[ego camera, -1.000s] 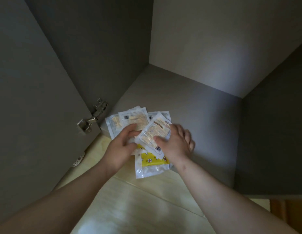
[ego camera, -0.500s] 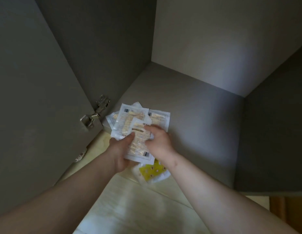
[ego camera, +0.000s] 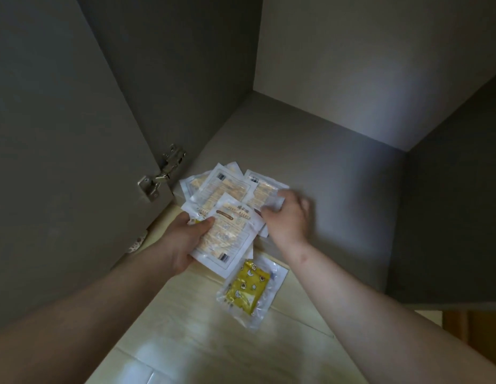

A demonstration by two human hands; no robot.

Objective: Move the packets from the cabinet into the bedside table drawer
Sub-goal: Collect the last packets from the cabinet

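My left hand (ego camera: 183, 242) grips a stack of white packets (ego camera: 227, 236) at the front edge of the cabinet (ego camera: 310, 167) floor, with the thumb pressed on the top packet. My right hand (ego camera: 287, 217), motion-blurred, curls fingers and thumb onto the rightmost packet (ego camera: 264, 194) of the fanned packets (ego camera: 221, 187) lying on the cabinet floor near the door hinge (ego camera: 163, 173). A yellow packet (ego camera: 248, 289) shows below the stack, over the wooden floor; I cannot tell whether it is held.
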